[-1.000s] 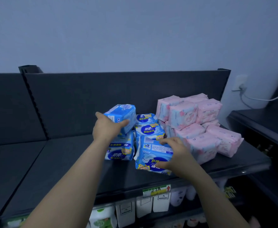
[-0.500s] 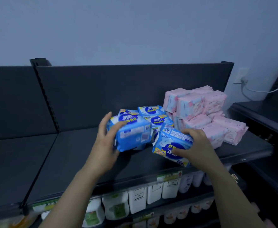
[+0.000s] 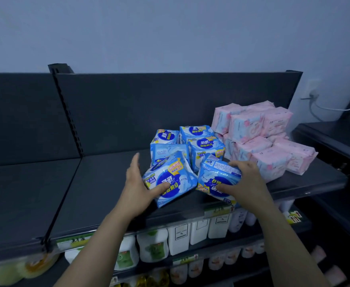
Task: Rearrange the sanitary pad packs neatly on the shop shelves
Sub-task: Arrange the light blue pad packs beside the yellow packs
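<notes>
On the dark top shelf lies a cluster of blue sanitary pad packs, with a heap of pink packs to their right. My left hand grips a tilted blue pack at its left edge, thumb across its front. My right hand holds another blue pack near the shelf's front edge, fingers over its top and thumb on its face. The two held packs sit side by side in front of the stacked blue ones.
The shelf's left part and the neighbouring bay are bare. White bottles and other goods fill the lower shelves. A second dark shelf unit stands at the right, with a wall socket and white cable behind it.
My left hand has carried its blue pack down from the stack to the front of the shelf and turned its printed face up. The right hand's pack stayed near the front edge.
</notes>
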The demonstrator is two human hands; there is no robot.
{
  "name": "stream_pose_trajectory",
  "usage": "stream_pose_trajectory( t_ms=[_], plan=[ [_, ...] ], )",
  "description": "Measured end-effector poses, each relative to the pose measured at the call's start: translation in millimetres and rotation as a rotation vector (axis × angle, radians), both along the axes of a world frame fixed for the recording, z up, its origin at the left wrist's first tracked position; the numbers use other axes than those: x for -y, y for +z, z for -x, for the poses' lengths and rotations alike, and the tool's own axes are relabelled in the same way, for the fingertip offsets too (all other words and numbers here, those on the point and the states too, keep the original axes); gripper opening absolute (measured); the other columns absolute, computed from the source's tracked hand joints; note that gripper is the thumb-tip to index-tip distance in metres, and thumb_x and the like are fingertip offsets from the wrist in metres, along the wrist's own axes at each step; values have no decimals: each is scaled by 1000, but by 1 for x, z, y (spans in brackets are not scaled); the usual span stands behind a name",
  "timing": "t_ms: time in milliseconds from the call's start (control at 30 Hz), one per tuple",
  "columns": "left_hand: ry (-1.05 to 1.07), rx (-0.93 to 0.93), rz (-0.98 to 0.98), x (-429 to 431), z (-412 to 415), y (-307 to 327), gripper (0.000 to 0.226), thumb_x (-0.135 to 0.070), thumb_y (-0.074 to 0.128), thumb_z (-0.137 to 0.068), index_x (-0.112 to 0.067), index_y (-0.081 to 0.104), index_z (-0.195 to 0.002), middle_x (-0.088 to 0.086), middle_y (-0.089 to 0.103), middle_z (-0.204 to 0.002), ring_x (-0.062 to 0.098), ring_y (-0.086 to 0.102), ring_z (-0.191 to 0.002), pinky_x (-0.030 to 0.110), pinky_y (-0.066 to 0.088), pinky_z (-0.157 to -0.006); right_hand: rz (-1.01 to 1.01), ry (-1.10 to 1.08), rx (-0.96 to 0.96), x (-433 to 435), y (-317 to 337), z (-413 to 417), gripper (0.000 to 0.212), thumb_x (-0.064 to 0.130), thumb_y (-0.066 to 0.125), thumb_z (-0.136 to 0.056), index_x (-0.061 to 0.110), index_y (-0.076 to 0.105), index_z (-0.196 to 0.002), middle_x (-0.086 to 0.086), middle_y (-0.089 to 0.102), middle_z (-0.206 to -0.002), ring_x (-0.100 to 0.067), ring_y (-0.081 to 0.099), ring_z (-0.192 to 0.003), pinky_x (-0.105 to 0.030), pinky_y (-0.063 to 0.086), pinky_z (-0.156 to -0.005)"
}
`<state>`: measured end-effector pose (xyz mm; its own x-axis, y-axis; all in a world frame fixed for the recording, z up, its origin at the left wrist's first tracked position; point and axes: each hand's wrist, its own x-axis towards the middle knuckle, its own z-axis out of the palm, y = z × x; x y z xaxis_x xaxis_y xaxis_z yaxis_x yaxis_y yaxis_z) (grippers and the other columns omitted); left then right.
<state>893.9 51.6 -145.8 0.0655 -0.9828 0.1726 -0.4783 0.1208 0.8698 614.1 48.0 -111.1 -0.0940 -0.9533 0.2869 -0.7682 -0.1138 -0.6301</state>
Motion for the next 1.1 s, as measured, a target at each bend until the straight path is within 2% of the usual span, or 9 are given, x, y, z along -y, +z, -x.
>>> stream_pose_trajectory(
  t_ms=[167,333,467,600,700,800,900,967,1100],
  plan=[
    [-126,-139,-101,2,6,3,73,-25,86,-69,-29,48,-131,-12,70,-109,-1,69,-88,12,52,-72,3,-17,31,-15,6,9,66,25,88,-63,21,56,-121,3,38,-116,-9,48,-98,-20,35,-84],
    [-105,-133,9,2,20,3,105,-61,87,-45,-40,38,-135,-6,55,-133,9,60,-112,40,50,-97,1,-114,60,-42,8,32,64,24,88,-63,24,58,-118,0,31,-123,-7,42,-103,-18,34,-91],
    [-137,-247,60,-3,52,19,119,-49,85,-49,-32,22,-149,-10,49,-139,8,58,-116,38,47,-102,38,-225,163,-69,6,54,63,23,89,-61,29,56,-115,-2,40,-125,-13,48,-109,-24,39,-93],
    [-218,-236,82,-3,93,26,122,-68,84,-45,-38,24,-146,-12,47,-142,10,53,-123,41,44,-105,76,-303,276,-98,4,86,71,29,90,-54,36,51,-112,2,52,-117,-16,58,-102,-41,52,-89],
    [-309,-260,84,-12,136,32,106,-50,90,-53,-35,34,-142,-12,51,-136,10,56,-118,35,46,-101,95,-382,330,-131,7,116,73,35,90,-52,45,46,-110,4,52,-118,-15,61,-100,-44,54,-86],
    [-457,-325,114,-26,187,38,73,-32,93,-53,-46,49,-110,-9,61,-117,12,63,-103,29,54,-87,102,-529,368,-172,11,147,90,32,91,-53,46,38,-124,6,44,-124,-17,57,-107,-45,50,-94],
    [-593,-359,109,-49,241,41,61,-41,88,-51,-42,55,-102,3,67,-111,17,68,-94,37,58,-81,133,-677,343,-221,15,178,110,31,92,-53,34,24,-139,1,39,-128,-18,49,-114,-40,45,-101],
    [-668,-408,89,-72,279,43,60,-44,85,-48,-48,56,-100,0,69,-108,12,69,-92,30,58,-77,182,-747,355,-258,18,201,116,29,92,-53,27,18,-142,7,48,-117,-12,55,-106,-30,45,-93],
    [-799,-440,69,-129,356,40,73,-39,88,-49,-46,53,-113,1,66,-115,15,68,-100,40,56,-86,231,-892,377,-340,22,248,107,21,92,-55,21,25,-139,22,48,-101,-3,57,-89,-15,40,-78]
  ],
)
